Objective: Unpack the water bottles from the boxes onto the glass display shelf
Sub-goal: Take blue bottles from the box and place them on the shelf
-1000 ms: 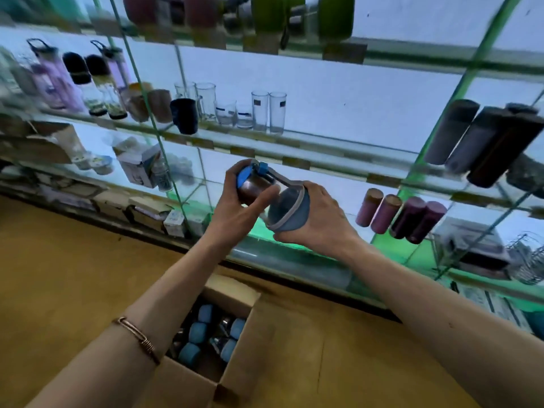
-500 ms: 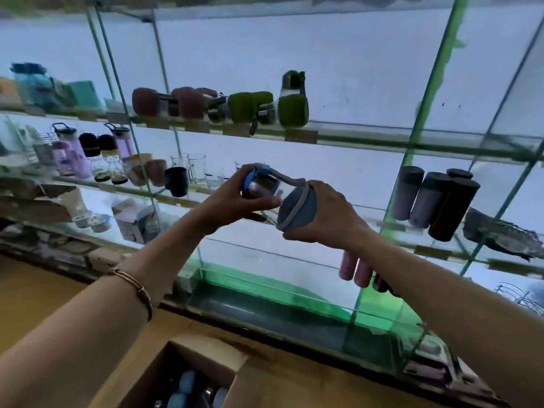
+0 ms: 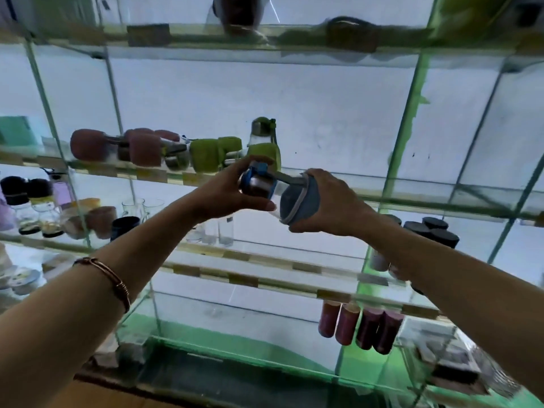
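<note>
A water bottle (image 3: pixel 297 198) with a blue-grey sleeve, a strap and a blue-trimmed metal cap lies sideways in the air between both hands, in front of the glass display shelf (image 3: pixel 418 194). My left hand (image 3: pixel 228 192) grips its cap end. My right hand (image 3: pixel 332 201) wraps the sleeved body from the right. Just behind them, on that shelf, stand green-sleeved bottles (image 3: pixel 217 153) and dark red-sleeved bottles (image 3: pixel 141 148). The box is out of view.
Drinking glasses (image 3: pixel 219 231) and jars (image 3: pixel 35 210) fill the shelf below on the left. Dark tumblers (image 3: pixel 426 229) sit at right, maroon tumblers (image 3: pixel 360 326) lower down. Green glass uprights (image 3: pixel 404 134) divide the bays. Another shelf (image 3: pixel 265 39) runs overhead.
Both hands have lifted the bottle from above the open box up to the level of the shelf with the green bottles. The view has tilted upward, and the box has dropped out of sight.
</note>
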Action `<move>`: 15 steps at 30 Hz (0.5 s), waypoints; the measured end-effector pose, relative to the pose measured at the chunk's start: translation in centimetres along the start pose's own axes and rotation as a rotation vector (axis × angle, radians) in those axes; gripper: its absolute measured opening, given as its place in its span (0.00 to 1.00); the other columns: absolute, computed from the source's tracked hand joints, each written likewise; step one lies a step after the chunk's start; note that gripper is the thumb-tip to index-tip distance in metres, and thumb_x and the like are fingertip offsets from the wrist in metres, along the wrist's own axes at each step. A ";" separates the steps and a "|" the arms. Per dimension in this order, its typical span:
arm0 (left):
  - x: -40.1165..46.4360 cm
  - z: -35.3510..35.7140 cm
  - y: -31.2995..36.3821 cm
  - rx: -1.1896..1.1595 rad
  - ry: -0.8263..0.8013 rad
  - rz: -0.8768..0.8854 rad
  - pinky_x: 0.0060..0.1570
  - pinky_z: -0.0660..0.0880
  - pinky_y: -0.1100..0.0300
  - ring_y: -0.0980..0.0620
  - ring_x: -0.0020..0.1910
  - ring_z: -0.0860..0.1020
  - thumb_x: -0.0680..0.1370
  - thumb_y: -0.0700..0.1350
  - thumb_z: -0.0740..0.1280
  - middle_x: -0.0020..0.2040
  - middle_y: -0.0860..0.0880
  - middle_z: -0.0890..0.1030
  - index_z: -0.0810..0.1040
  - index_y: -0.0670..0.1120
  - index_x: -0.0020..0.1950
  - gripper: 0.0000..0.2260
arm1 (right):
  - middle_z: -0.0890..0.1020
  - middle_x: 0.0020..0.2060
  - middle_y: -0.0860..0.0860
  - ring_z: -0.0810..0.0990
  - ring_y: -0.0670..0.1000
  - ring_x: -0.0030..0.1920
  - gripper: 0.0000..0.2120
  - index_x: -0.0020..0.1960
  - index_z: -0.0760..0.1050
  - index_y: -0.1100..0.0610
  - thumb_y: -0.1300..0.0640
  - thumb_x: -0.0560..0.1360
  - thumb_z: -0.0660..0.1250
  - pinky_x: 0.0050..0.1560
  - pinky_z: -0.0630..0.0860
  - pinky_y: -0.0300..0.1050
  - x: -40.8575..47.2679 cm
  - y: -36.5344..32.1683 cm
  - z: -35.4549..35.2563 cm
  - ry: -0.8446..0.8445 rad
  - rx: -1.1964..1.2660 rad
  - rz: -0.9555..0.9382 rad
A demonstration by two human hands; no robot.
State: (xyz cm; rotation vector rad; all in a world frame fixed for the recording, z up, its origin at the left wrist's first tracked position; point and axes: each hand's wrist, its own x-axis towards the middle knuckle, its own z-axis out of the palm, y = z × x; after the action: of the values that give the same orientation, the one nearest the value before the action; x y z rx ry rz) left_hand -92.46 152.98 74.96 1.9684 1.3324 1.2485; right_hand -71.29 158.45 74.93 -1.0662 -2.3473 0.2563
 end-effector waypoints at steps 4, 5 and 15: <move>4.9 -0.5 -0.7 0.089 -0.011 0.154 0.47 0.78 0.67 0.55 0.48 0.80 0.68 0.39 0.75 0.57 0.48 0.75 0.64 0.57 0.64 0.31 | 0.72 0.59 0.48 0.72 0.50 0.56 0.41 0.66 0.64 0.53 0.49 0.59 0.80 0.54 0.74 0.48 3.6 1.3 -1.5 0.046 -0.040 0.017; 6.0 -0.7 -1.0 0.120 -0.005 0.194 0.47 0.78 0.67 0.55 0.48 0.80 0.68 0.40 0.75 0.57 0.48 0.75 0.63 0.57 0.64 0.31 | 0.72 0.58 0.49 0.72 0.50 0.56 0.40 0.65 0.65 0.53 0.50 0.58 0.80 0.54 0.74 0.49 4.5 1.6 -1.8 0.054 -0.048 0.018; 17.8 -1.9 -3.3 0.436 0.036 0.234 0.54 0.75 0.54 0.51 0.51 0.76 0.65 0.48 0.78 0.54 0.51 0.77 0.72 0.48 0.61 0.28 | 0.73 0.53 0.49 0.75 0.52 0.52 0.38 0.62 0.65 0.54 0.51 0.58 0.80 0.48 0.78 0.51 13.5 7.4 -2.9 0.085 -0.062 0.074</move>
State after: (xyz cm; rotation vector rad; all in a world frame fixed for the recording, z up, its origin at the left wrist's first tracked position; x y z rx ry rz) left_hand -93.50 170.08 81.01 2.4720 1.5282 1.1702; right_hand -72.26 173.29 79.89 -1.1724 -2.2556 0.1635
